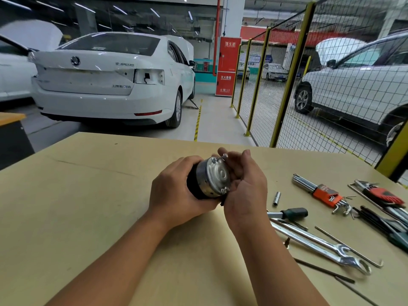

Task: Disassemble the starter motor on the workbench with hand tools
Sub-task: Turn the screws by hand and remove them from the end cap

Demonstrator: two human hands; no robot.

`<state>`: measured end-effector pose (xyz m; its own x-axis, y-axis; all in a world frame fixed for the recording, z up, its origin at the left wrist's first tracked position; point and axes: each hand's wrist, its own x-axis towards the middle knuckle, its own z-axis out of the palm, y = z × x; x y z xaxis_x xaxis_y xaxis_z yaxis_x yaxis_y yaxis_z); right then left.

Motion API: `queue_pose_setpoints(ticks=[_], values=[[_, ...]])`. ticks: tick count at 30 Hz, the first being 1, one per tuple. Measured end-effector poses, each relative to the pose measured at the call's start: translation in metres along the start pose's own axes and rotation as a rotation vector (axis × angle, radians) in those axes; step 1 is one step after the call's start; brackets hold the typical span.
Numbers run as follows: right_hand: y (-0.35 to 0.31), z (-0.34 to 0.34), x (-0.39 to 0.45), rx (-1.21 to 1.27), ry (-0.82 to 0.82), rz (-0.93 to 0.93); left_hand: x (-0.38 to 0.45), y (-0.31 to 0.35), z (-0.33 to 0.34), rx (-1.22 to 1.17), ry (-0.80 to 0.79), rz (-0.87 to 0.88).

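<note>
The starter motor (209, 178), a black cylinder with a silver end cap, is lifted just above the tan workbench (88, 195). My left hand (174, 191) grips its black body from the left side. My right hand (245, 184) cups the end cap from the right, and its fingertips pinch a long bolt (220, 157) that sticks out of the cap's top edge. A second bolt head (224, 190) shows at the cap's lower edge.
Hand tools lie on the bench to the right: a small socket (276, 198), a green-handled screwdriver (291, 213), two combination wrenches (320, 248), an orange hex key set (324, 192), a red hex key set (384, 193) and thin rods (348, 246). A yellow mesh fence (287, 85) and cars stand beyond.
</note>
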<state>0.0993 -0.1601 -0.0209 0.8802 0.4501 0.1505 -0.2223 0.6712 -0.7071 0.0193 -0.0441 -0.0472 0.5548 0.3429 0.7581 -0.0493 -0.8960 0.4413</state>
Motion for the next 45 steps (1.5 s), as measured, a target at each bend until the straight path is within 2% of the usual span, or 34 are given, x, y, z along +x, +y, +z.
queue_pose_setpoints(ticks=[5, 10, 18, 21, 25, 31, 45], values=[[-0.0037, -0.0001, -0.0019, -0.182, -0.080, 0.022, 0.0005, 0.0006, -0.0007, -0.006, 0.008, -0.018], [-0.0025, -0.0006, -0.0001, -0.037, -0.012, -0.003, 0.0003, 0.0008, -0.0007, -0.009, -0.001, -0.031], [-0.0011, 0.0015, -0.0028, -0.141, -0.064, -0.052, 0.0008, -0.0021, 0.0006, 0.003, 0.009, -0.023], [0.0005, 0.0023, -0.0027, -0.136, -0.026, -0.075, 0.0009, -0.0035, 0.0016, 0.014, 0.001, -0.028], [-0.0009, 0.0061, -0.0039, -0.257, -0.003, -0.129, 0.0006, -0.0033, 0.0018, 0.009, 0.014, -0.030], [-0.0026, 0.0027, -0.0024, -0.182, -0.070, -0.072, 0.0001, -0.0037, 0.0021, 0.031, 0.014, -0.030], [-0.0010, 0.0030, 0.0010, -0.212, -0.076, -0.086, 0.0005, -0.0007, 0.0005, 0.014, 0.010, -0.042]])
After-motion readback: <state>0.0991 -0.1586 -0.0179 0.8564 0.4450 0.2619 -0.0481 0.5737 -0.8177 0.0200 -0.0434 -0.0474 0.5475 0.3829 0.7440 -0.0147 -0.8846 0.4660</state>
